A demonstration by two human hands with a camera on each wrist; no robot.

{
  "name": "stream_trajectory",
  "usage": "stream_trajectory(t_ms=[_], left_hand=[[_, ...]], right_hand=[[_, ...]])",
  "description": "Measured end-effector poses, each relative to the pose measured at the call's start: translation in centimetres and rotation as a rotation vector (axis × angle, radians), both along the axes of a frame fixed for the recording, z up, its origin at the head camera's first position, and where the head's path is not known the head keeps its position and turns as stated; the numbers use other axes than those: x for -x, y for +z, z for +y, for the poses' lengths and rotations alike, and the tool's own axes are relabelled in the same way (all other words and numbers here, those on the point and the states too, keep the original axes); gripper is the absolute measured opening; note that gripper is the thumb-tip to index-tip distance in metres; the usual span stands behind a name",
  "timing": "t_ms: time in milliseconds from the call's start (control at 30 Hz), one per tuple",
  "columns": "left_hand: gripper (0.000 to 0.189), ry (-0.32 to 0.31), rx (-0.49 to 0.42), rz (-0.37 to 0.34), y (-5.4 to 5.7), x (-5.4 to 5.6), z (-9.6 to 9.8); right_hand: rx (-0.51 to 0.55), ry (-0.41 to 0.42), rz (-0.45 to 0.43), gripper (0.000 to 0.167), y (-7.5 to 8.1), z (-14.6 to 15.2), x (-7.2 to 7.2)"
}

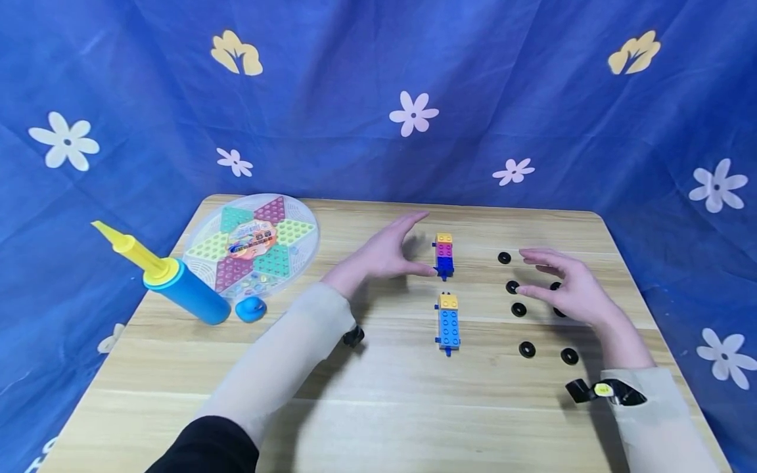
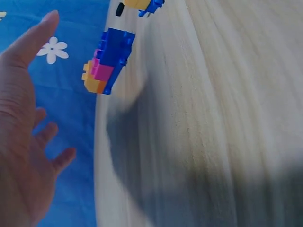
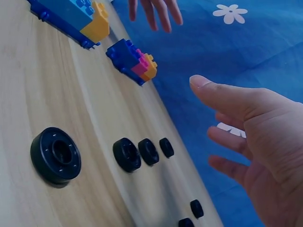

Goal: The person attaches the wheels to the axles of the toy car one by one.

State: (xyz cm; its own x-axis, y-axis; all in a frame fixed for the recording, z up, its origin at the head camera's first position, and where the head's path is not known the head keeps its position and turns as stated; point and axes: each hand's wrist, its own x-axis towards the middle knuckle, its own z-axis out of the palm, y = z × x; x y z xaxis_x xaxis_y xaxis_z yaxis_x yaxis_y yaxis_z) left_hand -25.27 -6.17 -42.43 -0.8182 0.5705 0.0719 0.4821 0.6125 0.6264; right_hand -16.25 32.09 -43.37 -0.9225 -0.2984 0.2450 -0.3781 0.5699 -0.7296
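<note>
Left hand (image 1: pixel 387 253), head view: hovers beside the striped block row (image 1: pixel 444 253), grip spread wide and holding nothing.
Right hand (image 1: pixel 576 289), head view: hangs over the black wheels (image 1: pixel 527 349), grip loosely parted, also holding nothing.
Blocks, head view: the striped row and the light-blue row (image 1: pixel 449 328) stand studs up between the hands, probably for easy reach from either side.
Wheels, head view: lie flat, presumably so they cannot roll.
Left-side toys, head view: star-patterned board (image 1: pixel 251 240), pump (image 1: pixel 177 282) and small blue toy (image 1: pixel 251 309), perhaps set out of the way.
Desk (image 1: pixel 378 407) and cloth (image 1: pixel 331 98), head view: pale wood grain; blue flowered fabric behind and beside.
Left wrist view: thumb apart from the striped row; shadow across the grain.
Right wrist view: thumb and fingers apart from every wheel; the cloth beyond.
</note>
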Motion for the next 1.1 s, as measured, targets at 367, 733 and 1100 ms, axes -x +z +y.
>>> stream_trajectory(t_ms=[367, 733, 1100], left_hand=[[0.133, -0.001, -0.067, -0.114, -2.6, 1.9, 1.9], [0.134, -0.033, -0.027, -0.165, -3.4, 2.9, 4.4], [0.129, -0.030, 0.121, -0.118, -3.9, 3.0, 5.4]], right_hand=[[0.018, 0.052, -0.112, 0.049, -2.9, 0.7, 1.2], [-0.009, 0.016, -0.139, 0.049, -4.1, 0.7, 1.3], [-0.090, 0.011, -0.104, 0.040, -5.2, 0.2, 2.0]])
